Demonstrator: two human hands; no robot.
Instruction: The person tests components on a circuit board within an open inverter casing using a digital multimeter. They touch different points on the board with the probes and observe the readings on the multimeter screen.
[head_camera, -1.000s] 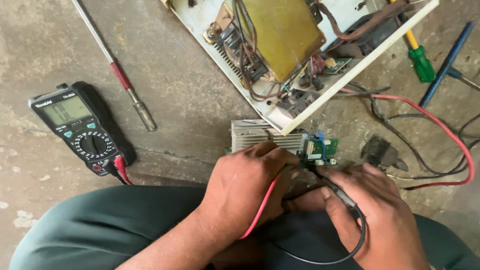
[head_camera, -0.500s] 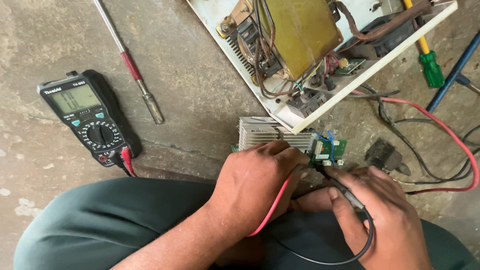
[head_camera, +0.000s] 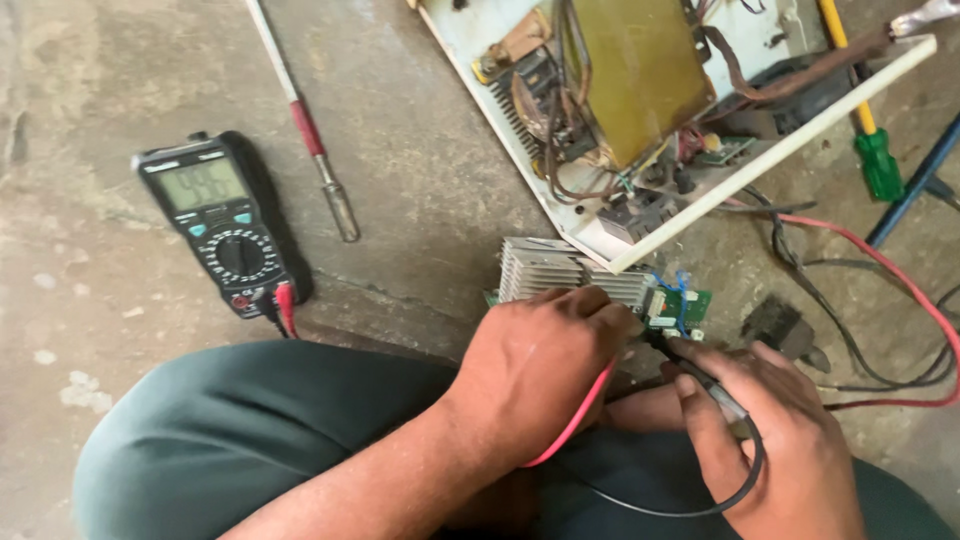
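Note:
My left hand (head_camera: 540, 365) grips a red test probe (head_camera: 575, 425), its lead running down out of the fist, and rests against a ribbed metal heat sink (head_camera: 560, 270) fixed to a small green circuit board (head_camera: 680, 308). My right hand (head_camera: 775, 430) pinches a black test probe (head_camera: 700, 375) whose tip points at that board; its black lead loops under the hand. A black digital multimeter (head_camera: 220, 220) lies on the concrete floor to the left, display lit, with red and black leads plugged in at its bottom.
An open white chassis (head_camera: 780, 150) with a yellow-wrapped transformer (head_camera: 630, 70) lies at the top. A red-handled metal tool (head_camera: 305, 125) lies near the meter. A green-handled screwdriver (head_camera: 875, 150), a blue bar (head_camera: 915, 185) and loose red and black wires (head_camera: 900, 300) are at the right. My green-trousered knee (head_camera: 250, 440) fills the bottom.
The view has shifted, so everything sits a little further right and lower in frame. Both hands keep their probes at the small board with little movement.

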